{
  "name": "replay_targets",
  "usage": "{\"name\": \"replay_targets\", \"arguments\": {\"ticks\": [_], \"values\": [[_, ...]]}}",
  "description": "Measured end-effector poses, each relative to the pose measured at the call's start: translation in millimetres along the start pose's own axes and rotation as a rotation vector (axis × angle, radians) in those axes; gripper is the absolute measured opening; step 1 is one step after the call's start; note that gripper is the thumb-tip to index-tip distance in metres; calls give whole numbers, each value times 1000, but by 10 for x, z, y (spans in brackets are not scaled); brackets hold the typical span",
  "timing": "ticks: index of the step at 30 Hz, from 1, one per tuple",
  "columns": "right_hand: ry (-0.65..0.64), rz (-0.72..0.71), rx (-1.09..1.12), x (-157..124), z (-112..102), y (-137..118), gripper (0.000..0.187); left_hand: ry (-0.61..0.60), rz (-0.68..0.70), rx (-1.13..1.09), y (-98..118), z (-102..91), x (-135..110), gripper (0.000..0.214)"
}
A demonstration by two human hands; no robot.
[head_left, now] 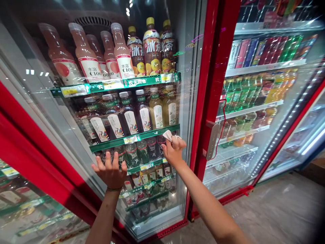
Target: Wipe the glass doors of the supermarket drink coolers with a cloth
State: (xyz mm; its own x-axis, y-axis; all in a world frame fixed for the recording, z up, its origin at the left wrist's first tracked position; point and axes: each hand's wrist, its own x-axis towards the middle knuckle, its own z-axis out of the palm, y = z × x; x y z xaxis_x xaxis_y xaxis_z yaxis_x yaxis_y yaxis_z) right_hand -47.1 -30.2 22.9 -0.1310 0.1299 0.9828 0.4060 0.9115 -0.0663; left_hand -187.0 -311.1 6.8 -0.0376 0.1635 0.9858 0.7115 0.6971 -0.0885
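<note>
My right hand (175, 149) is closed around a crumpled white tissue (167, 135), held up against the glass door (188, 101) of a drinks fridge. To its left, my left hand (109, 171) has its fingers spread and its palm toward the same glass; whether it touches is hard to tell. A dark band circles the left wrist. Behind the glass, dark tea bottles (130, 117) with white labels stand on a green-edged shelf. Above them are pink juice bottles (124, 56) and iced tea bottles (151, 47) with yellow caps.
A red frame (205, 67) borders the door on the right. A metal lock box (211, 140) with a red cord (223, 118) sits on it. Further right, another fridge holds cans (273, 51) and green bottles (236, 89). Grey floor (284, 210) lies at lower right.
</note>
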Motion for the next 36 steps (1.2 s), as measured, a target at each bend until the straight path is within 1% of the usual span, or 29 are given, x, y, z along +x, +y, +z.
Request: {"name": "replay_targets", "arguments": {"ticks": [1, 2, 4, 5, 6, 7, 8, 11, 12, 13, 15, 16, 17, 18, 21, 22, 23, 26, 27, 28, 29, 31, 32, 33, 34, 36], "values": [[-20, -69, 13, -16, -13, 76, 39, -12, -33, -11, -5, 5, -12, 61], [-50, -38, 3, -17, -29, 168, 41, -27, -74, -24, -7, 11, -22, 58], [-79, 179, -21, 10, -58, 323, 48, -52, -145, -55, -2, 20, -35, 56], [-59, 280, -15, 22, -68, 364, 51, -57, -164, -65, 4, 22, -37, 55], [-32, 344, -14, 24, -74, 382, 52, -59, -172, -72, 9, 22, -39, 55], [-19, 355, -10, 16, -80, 386, 53, -63, -176, -79, 13, 19, -39, 55], [-16, 319, -6, -2, -86, 390, 52, -69, -182, -85, 15, 16, -38, 55], [-116, 13, 24, -48, -118, 479, 44, -98, -219, -101, 15, 4, -36, 53], [-145, -17, 20, -40, -129, 526, 43, -101, -224, -104, 15, 2, -35, 52], [-139, 39, 9, -20, -135, 564, 44, -97, -223, -103, 17, 1, -33, 52], [-58, 229, -4, 33, -133, 571, 48, -80, -208, -95, 26, -1, -27, 51], [-29, 279, 0, 49, -126, 534, 49, -72, -199, -89, 33, -4, -23, 50], [-18, 276, 13, 48, -119, 480, 48, -68, -192, -82, 40, -7, -18, 49], [-30, 209, 32, 31, -115, 419, 45, -70, -187, -74, 46, -11, -13, 49], [-58, -155, 93, -62, -129, 300, 30, -96, -183, -59, 57, -22, 0, 47], [-56, -218, 103, -76, -138, 286, 25, -100, -180, -54, 59, -25, 4, 46], [-60, -191, 106, -72, -145, 272, 25, -94, -170, -47, 61, -27, 7, 46], [-36, 87, 125, 10, -147, 133, 39, -50, -101, -12, 70, -40, 17, 46], [-26, 138, 140, 33, -142, 45, 42, -42, -81, -3, 73, -47, 20, 46], [-21, 125, 160, 40, -136, -54, 43, -42, -69, 4, 76, -55, 23, 46], [-29, 40, 188, 30, -130, -151, 39, -52, -69, 7, 78, -62, 24, 46], [-71, -227, 254, -28, -122, -298, 31, -86, -95, 5, 77, -74, 21, 44], [-81, -331, 275, -59, -119, -340, 27, -103, -112, 2, 75, -76, 18, 42], [-80, -355, 275, -81, -116, -366, 25, -113, -125, 0, 72, -76, 14, 41], [-76, -332, 272, -90, -114, -387, 24, -116, -131, -3, 68, -73, 9, 40], [-64, -163, 251, -67, -114, -450, 26, -98, -121, -17, 63, -67, 4, 40]]}}
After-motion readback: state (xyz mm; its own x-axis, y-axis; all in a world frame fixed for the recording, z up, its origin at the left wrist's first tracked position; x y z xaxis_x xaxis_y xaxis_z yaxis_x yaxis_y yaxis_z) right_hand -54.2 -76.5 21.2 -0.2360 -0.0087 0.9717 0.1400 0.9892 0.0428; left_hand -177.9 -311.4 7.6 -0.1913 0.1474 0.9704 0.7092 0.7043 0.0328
